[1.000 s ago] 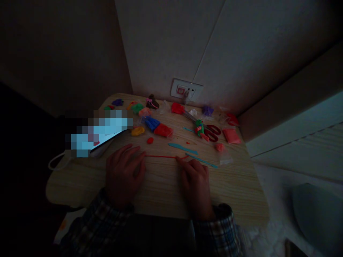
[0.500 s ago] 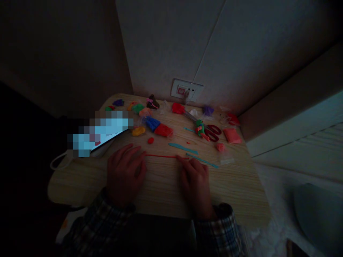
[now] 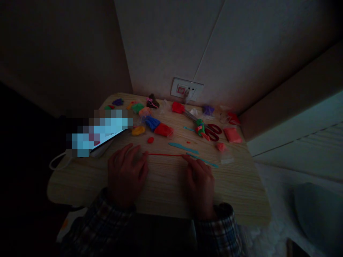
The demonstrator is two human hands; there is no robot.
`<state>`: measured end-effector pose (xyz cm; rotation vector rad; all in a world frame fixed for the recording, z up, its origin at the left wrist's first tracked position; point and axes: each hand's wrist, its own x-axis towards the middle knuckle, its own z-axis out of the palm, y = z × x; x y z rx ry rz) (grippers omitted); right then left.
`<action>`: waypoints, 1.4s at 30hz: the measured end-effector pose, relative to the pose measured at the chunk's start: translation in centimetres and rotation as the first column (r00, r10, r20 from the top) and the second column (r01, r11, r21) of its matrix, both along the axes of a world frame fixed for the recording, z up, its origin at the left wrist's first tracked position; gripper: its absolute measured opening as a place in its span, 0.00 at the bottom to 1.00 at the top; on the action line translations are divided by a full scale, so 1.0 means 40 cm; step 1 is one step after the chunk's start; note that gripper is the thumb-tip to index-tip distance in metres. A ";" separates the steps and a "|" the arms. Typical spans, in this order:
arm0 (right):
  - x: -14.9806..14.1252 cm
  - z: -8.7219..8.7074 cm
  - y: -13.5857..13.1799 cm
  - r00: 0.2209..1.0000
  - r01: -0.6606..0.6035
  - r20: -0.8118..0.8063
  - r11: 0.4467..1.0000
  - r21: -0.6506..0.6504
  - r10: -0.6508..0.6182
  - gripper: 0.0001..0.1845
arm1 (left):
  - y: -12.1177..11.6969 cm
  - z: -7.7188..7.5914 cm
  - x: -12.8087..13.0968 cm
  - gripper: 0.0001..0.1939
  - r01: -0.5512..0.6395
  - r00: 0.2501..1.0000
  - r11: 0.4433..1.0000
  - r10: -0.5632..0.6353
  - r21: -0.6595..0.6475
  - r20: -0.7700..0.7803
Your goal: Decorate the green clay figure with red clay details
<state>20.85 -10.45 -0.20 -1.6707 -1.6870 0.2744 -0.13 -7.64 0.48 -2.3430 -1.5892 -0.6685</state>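
Note:
A thin red clay strand [image 3: 166, 155] lies straight across the wooden table between my two hands. My left hand [image 3: 127, 175] rests with its fingers spread, a fingertip touching the strand's left end. The outstretched index finger of my right hand [image 3: 199, 182] presses on the strand's right part, while its other fingers curl beneath. Just beyond the strand are a small red clay ball [image 3: 150, 140] and a light-blue plastic clay knife [image 3: 183, 147]. A second slim blue tool [image 3: 205, 160] lies close to my right fingertips, partly behind them.
Red-handled scissors [image 3: 211, 131] lie near a green clay figure [image 3: 199, 127]. Bagged blue clay [image 3: 152, 123], red clay [image 3: 164, 130] and pink clay [image 3: 232, 135] are farther back. A lit, blurred screen [image 3: 107, 128] stands at left with a white cable [image 3: 53, 162]. A wall socket [image 3: 187, 89] is behind the table.
My right hand has slid a little to the right along the red strand, its fingertip now covering the right end. My left hand has barely shifted.

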 end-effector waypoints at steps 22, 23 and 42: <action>0.009 -0.005 -0.013 0.992 0.107 0.081 0.990 -0.088 -0.099 0.21 | -0.004 0.007 -0.012 0.06 0.013 0.994 1.000 -0.015 0.018 0.109; 0.009 -0.006 -0.013 0.992 0.104 0.087 0.990 -0.092 -0.096 0.21 | -0.004 0.007 -0.012 0.07 0.015 0.993 1.000 -0.017 0.021 0.114; 0.001 -0.001 -0.002 0.989 -0.043 0.139 0.994 -0.096 0.056 0.22 | 0.002 0.004 -0.003 0.11 0.097 0.987 0.994 -0.090 -0.045 0.137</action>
